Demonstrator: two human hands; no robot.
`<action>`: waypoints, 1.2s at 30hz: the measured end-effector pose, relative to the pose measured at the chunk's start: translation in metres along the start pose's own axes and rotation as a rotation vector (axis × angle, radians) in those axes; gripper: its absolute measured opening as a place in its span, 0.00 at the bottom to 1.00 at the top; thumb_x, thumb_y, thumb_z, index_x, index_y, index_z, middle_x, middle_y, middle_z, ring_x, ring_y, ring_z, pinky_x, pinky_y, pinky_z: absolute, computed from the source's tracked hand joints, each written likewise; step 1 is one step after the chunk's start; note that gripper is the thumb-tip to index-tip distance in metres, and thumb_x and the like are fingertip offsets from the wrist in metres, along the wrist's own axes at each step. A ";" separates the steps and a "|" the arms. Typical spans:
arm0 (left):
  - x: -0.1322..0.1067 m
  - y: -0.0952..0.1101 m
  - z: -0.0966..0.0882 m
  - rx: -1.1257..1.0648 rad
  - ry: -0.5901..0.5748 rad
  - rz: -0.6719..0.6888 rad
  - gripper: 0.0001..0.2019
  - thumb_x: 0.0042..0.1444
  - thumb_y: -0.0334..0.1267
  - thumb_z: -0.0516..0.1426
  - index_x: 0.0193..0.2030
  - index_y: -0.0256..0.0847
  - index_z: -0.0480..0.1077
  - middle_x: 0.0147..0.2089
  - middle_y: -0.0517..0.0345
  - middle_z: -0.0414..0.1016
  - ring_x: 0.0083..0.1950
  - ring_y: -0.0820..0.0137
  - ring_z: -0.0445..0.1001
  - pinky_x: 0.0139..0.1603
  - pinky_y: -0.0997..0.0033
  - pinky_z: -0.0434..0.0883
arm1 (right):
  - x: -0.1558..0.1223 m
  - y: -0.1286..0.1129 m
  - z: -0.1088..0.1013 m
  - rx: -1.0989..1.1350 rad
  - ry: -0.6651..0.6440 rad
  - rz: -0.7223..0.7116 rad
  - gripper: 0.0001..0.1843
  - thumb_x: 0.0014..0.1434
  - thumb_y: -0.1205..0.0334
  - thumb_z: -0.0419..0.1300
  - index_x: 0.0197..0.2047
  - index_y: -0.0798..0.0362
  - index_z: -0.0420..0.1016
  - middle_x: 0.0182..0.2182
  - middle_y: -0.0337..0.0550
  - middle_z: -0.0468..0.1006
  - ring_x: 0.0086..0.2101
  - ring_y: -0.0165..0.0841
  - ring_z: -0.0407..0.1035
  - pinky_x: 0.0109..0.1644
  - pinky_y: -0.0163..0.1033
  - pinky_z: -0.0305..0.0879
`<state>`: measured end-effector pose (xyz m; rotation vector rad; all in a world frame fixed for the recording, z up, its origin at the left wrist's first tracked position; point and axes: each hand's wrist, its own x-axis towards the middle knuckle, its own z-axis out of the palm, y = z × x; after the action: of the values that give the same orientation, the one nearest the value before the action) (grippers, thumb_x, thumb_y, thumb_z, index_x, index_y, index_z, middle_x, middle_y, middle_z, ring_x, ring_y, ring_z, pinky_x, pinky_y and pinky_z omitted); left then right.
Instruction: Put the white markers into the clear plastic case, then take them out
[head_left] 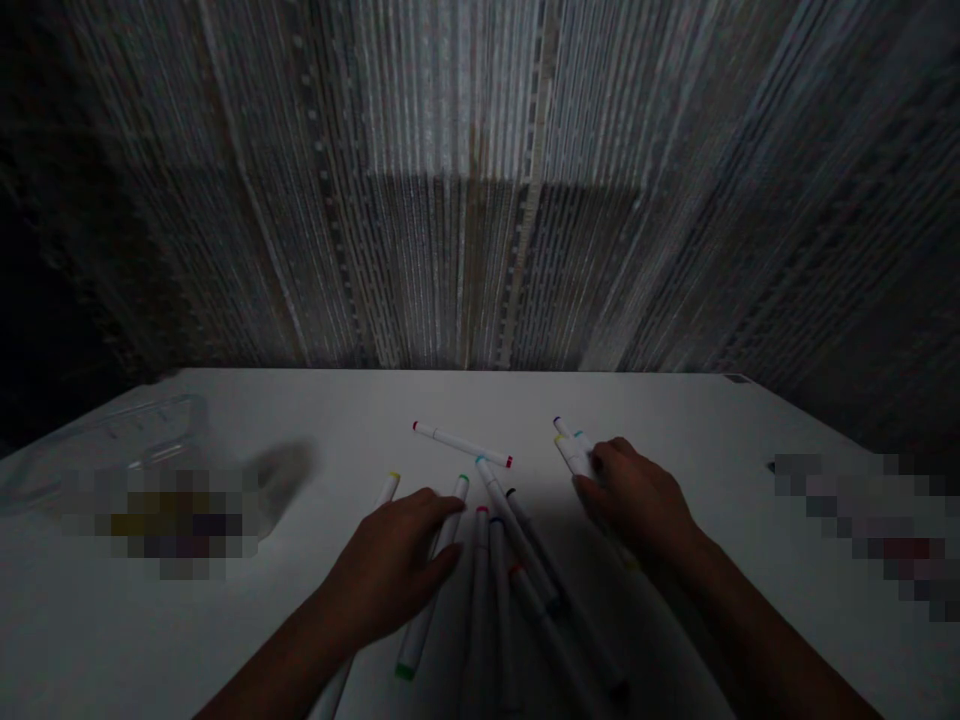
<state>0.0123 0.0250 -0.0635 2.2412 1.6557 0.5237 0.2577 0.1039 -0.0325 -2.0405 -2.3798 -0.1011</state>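
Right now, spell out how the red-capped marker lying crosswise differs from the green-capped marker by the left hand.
The red-capped marker lies farther off, crosswise; the green-capped marker runs toward the person. The first touches neither the left hand nor the right hand; the second lies partly under the left hand. Both are slim white markers with coloured ends, lying flat on the table.

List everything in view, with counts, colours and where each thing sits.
twin-tip markers: about eleven, white with coloured ends, spread across the middle of the table
table: one, white, beneath everything
clear plastic container: one, transparent, far left of the table
pixelated patches: two, colours unclear, at the table's left and right sides
curtain: one, silvery grey, behind the table
left hand: one, bare, spread over the markers
right hand: one, bare, fingers on the rightmost markers
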 end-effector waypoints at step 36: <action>0.000 0.001 -0.001 0.019 -0.006 0.004 0.17 0.53 0.37 0.53 0.51 0.47 0.64 0.41 0.56 0.70 0.41 0.62 0.68 0.41 0.62 0.66 | -0.002 -0.030 0.019 0.200 0.077 -0.674 0.13 0.60 0.65 0.46 0.30 0.55 0.69 0.34 0.48 0.72 0.38 0.33 0.64 0.46 0.41 0.59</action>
<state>0.0127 0.0242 -0.0618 2.2579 1.6596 0.5038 0.2286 0.0986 -0.0527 -1.0690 -2.7740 0.0561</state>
